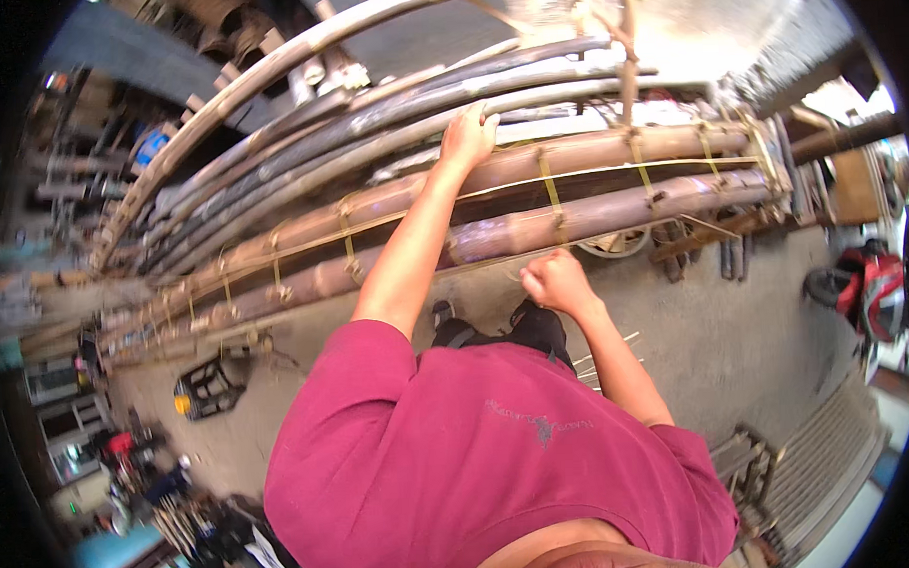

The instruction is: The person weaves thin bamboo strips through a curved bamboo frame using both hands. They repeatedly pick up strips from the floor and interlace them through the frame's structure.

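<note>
Brown bamboo poles lashed with yellow straps (571, 180) are steadied by the left hand (466, 135) pressing flat on top, while the right hand (558, 280), fisted, seemingly pulls a thin strip (494, 265) taut

Bamboo pole stack (591, 179) blocks forward reach; bare concrete floor (716, 325) open below.

We saw a long brown bamboo pole (590, 154) lying horizontally in a lashed frame, bound with yellow strips (549, 189) to a second pole (612, 213) just below it.
</note>
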